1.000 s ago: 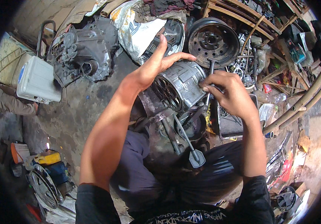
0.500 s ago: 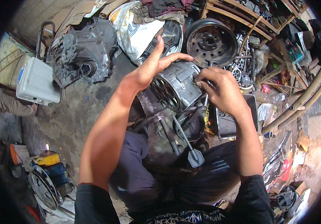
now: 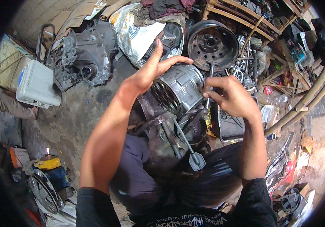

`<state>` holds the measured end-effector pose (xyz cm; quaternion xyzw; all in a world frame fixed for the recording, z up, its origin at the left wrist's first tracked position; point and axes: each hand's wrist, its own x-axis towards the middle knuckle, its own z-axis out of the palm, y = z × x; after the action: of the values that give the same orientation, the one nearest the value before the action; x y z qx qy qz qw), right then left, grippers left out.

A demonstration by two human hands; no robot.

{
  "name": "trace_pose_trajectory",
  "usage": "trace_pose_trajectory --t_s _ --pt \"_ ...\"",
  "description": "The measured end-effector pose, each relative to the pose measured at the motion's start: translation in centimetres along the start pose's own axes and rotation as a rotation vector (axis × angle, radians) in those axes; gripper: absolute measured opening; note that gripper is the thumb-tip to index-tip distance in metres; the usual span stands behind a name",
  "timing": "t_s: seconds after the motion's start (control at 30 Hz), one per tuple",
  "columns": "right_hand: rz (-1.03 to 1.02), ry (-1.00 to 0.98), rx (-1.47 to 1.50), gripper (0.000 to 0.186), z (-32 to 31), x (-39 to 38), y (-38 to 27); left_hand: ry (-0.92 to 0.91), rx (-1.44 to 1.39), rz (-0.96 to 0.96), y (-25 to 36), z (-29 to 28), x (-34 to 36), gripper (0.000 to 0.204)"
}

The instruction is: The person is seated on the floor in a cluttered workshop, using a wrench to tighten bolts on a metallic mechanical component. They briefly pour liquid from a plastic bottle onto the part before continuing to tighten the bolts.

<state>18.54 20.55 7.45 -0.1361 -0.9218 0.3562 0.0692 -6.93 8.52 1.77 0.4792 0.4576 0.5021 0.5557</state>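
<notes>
A grey cast-metal housing (image 3: 185,84) lies tilted in front of me, with a spoked round opening (image 3: 164,95) facing left. My left hand (image 3: 147,74) rests at its upper left edge, thumb and forefinger spread, holding nothing; its other fingers are hidden. Beside the housing's right end, my right hand (image 3: 231,95) has its fingertips closed round the shaft of a T-handle wrench (image 3: 212,69), whose crossbar shows above the fist. Below the housing stands a metal stand (image 3: 158,119), and a rod with a flat grey pedal-like end (image 3: 197,161) points toward me.
A large gearbox casing (image 3: 86,53) and a pale plastic container (image 3: 39,83) stand at left. Behind the housing are a white sack (image 3: 126,32) and a steel wheel rim (image 3: 213,43). At right lie a dark tray (image 3: 232,128), loose metal parts and bent wooden poles (image 3: 310,102).
My right hand has moved slightly right and down, from the housing's end onto the wrench shaft. The left hand has hardly moved.
</notes>
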Motion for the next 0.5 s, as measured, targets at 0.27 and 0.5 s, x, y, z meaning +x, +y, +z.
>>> trace_pose_trajectory --t_s 0.27,0.5 --pt "-0.053 0.159 -0.101 0.013 1.8 1.0 -0.5 0.007 0.048 -0.008 0.3 0.3 -0.1 0.116" --pt "-0.090 0.058 -0.038 0.011 0.6 0.5 -0.1 -0.033 -0.044 -0.033 0.4 0.4 0.0 0.116"
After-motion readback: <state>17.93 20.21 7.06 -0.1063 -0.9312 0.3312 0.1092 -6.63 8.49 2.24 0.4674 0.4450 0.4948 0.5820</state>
